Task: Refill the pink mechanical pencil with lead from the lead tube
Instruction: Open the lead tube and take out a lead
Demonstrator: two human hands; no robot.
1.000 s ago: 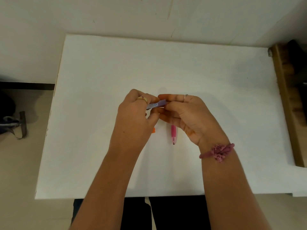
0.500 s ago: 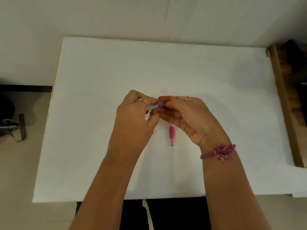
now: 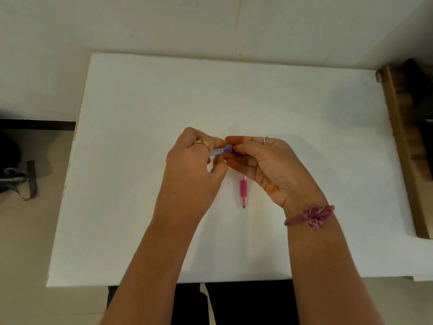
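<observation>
1. Little has moved since the earlier frame: both hands remain together over the counter [image 3: 140, 113], the pencil a touch more exposed.
2. The left hand [image 3: 191, 170] is clenched in a grip on the lead tube [image 3: 220, 151]; the right hand [image 3: 264, 165] pinches its purple cap end.
3. The pink mechanical pencil [image 3: 243, 191] lies on the counter beneath, untouched.
4. Judging by this, the tube is only being opened; extracting lead and loading remain.

A white table [image 3: 140, 113] stands against a cream wall [image 3: 164, 22], beige floor [image 3: 28, 231] left, wooden furniture [image 3: 403, 141] right.
</observation>
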